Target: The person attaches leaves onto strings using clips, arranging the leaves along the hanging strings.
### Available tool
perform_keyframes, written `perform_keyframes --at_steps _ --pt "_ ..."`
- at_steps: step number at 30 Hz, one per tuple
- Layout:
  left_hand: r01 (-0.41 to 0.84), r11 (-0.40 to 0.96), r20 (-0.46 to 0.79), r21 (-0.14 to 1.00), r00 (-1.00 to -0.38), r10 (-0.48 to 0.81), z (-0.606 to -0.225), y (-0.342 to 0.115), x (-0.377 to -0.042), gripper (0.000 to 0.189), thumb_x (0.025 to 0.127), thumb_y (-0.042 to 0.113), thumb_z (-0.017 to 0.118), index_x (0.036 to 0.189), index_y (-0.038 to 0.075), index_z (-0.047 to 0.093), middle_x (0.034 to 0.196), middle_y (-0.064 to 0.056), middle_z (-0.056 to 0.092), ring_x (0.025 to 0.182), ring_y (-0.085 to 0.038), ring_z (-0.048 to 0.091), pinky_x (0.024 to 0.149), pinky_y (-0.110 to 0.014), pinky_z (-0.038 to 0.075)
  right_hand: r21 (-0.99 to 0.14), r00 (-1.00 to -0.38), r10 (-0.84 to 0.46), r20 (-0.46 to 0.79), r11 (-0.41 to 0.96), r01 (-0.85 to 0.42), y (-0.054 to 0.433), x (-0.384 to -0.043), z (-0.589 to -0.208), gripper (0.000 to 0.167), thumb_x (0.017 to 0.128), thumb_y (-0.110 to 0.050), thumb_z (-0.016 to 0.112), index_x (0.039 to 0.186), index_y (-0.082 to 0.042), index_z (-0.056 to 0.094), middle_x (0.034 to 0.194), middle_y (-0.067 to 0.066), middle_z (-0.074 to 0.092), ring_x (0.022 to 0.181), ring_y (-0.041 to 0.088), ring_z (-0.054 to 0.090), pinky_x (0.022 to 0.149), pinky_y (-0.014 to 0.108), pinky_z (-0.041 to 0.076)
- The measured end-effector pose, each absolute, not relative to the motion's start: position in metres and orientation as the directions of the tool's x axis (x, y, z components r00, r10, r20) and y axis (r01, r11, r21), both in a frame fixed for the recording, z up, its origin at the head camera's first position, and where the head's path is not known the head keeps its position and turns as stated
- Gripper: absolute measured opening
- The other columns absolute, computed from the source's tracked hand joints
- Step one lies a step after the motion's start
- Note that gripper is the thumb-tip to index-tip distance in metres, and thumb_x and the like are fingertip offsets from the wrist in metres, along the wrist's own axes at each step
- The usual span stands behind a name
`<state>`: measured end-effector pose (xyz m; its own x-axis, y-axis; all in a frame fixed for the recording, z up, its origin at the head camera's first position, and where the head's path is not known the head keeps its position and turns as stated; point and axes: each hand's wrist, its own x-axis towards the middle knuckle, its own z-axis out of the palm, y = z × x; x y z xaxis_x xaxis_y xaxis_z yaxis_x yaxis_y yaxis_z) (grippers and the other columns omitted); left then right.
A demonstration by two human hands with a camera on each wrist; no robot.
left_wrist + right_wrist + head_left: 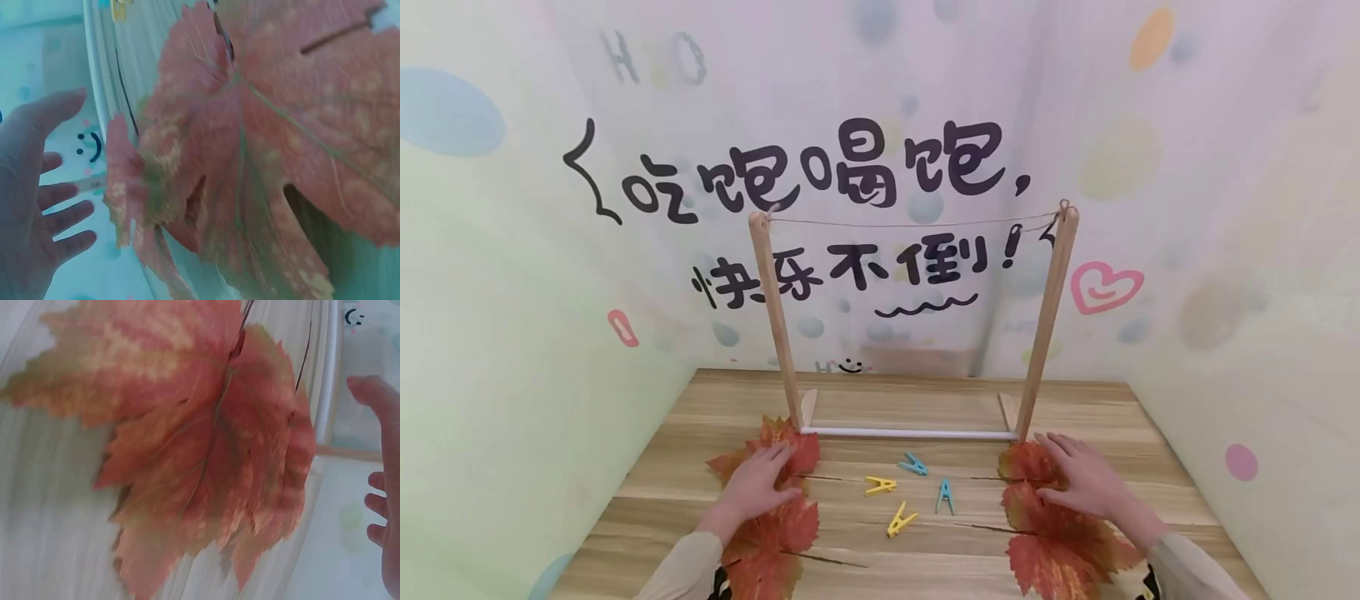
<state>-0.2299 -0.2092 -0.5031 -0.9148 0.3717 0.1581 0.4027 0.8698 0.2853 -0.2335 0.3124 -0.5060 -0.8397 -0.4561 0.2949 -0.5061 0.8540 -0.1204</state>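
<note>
My left hand (758, 482) is over the red-orange maple-like leaves on the left, fingers spread and holding nothing. One large leaf (231, 144) with green veins fills much of the left wrist view, beside the left hand (25, 206). On the right, my right hand (1086, 482) hovers over a matching group of leaves (1060, 550), its fingers extended. In the right wrist view, a red leaf (187, 437) lies left of the right hand (390, 487). Between the hands are two yellow clothespins (901, 521) and two blue clothespins (944, 497).
A wooden frame stands behind the clothespins: two upright posts (1047, 321), a string (910, 225) tied across their tops, and a white rod (910, 433) near their feet. The wood-grain table (917, 404) meets a printed cloth backdrop (880, 83) on three sides.
</note>
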Motion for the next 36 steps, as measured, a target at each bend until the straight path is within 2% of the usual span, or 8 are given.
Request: perform_keyframes --at_steps 4,9,12,14,18,23,30,36 --pt "0.435 0.845 0.173 0.310 -0.900 0.400 -0.502 -0.202 -0.228 0.051 0.074 0.022 0.073 0.116 -0.002 0.057 0.115 -0.018 0.058 0.109 -0.036 0.052 0.090 -0.048 0.042 -0.139 -0.819 -0.474 0.325 0.832 -0.537 0.300 -0.235 -0.507 0.072 0.068 -0.034 0.076 0.126 -0.002 0.048 0.118 0.019 0.054 0.103 0.038 0.052 0.082 0.053 0.044" --pt "0.491 0.806 0.175 0.330 -0.871 0.458 -0.504 -0.196 -0.226 0.038 0.073 0.014 0.073 0.106 0.000 0.062 0.101 -0.011 0.064 0.094 -0.026 0.059 0.081 -0.042 0.047 -0.188 -0.819 -0.477 0.319 0.815 -0.548 0.281 -0.235 -0.510 0.071 0.068 -0.031 0.076 0.128 -0.004 0.048 0.118 0.015 0.054 0.105 0.034 0.052 0.083 0.049 0.045" --pt "0.495 0.767 0.138 0.408 -0.864 0.484 -0.506 -0.194 -0.226 0.033 0.074 0.010 0.072 0.103 -0.002 0.062 0.087 -0.009 0.064 0.076 -0.020 0.058 0.067 -0.034 0.048 -0.199 -0.809 -0.492 0.321 0.800 -0.566 0.269 -0.234 -0.511 0.070 0.068 -0.030 0.077 0.126 -0.002 0.049 0.119 0.017 0.053 0.107 0.034 0.051 0.084 0.047 0.045" --pt "0.498 0.736 0.124 0.459 -0.856 0.502 -0.507 -0.193 -0.225 0.030 0.075 0.008 0.070 0.102 -0.004 0.062 0.084 -0.010 0.064 0.072 -0.020 0.058 0.063 -0.032 0.048 -0.193 -0.802 -0.508 0.313 0.793 -0.578 0.260 -0.234 -0.512 0.069 0.069 -0.029 0.076 0.125 0.000 0.049 0.120 0.018 0.053 0.109 0.033 0.051 0.085 0.047 0.045" --pt "0.494 0.658 0.111 0.568 -0.838 0.534 -0.511 -0.190 -0.221 0.027 0.075 0.004 0.070 0.099 -0.005 0.062 0.087 -0.013 0.066 0.076 -0.025 0.063 0.067 -0.033 0.051 -0.195 -0.782 -0.545 0.301 0.768 -0.610 0.241 -0.234 -0.514 0.066 0.069 -0.027 0.076 0.124 0.000 0.050 0.118 0.017 0.053 0.107 0.032 0.052 0.084 0.046 0.046" --pt "0.475 0.595 0.089 0.648 -0.823 0.560 -0.519 -0.183 -0.215 0.031 0.073 0.002 0.071 0.101 -0.007 0.060 0.084 -0.011 0.065 0.077 -0.023 0.062 0.069 -0.031 0.051 -0.230 -0.777 -0.570 0.267 0.745 -0.626 0.222 -0.234 -0.520 0.065 0.071 -0.027 0.075 0.126 -0.002 0.049 0.119 0.014 0.053 0.107 0.029 0.052 0.083 0.044 0.046" --pt "0.433 0.603 0.024 0.670 -0.825 0.565 -0.528 -0.172 -0.204 0.042 0.068 0.005 0.074 0.106 -0.005 0.059 0.093 -0.011 0.064 0.084 -0.023 0.060 0.073 -0.032 0.050 -0.266 -0.750 -0.616 0.242 0.701 -0.661 0.191 -0.232 -0.526 0.064 0.072 -0.030 0.073 0.126 -0.005 0.050 0.120 0.013 0.054 0.107 0.028 0.053 0.084 0.045 0.046" --pt "0.439 0.616 0.006 0.654 -0.817 0.576 -0.530 -0.170 -0.199 0.033 0.066 0.011 0.078 0.093 0.001 0.063 0.080 0.000 0.062 0.071 -0.009 0.055 0.063 -0.022 0.045 -0.257 -0.738 -0.636 0.225 0.692 -0.675 0.167 -0.232 -0.528 0.060 0.072 -0.030 0.072 0.123 -0.005 0.052 0.118 0.011 0.056 0.108 0.026 0.052 0.086 0.043 0.045"
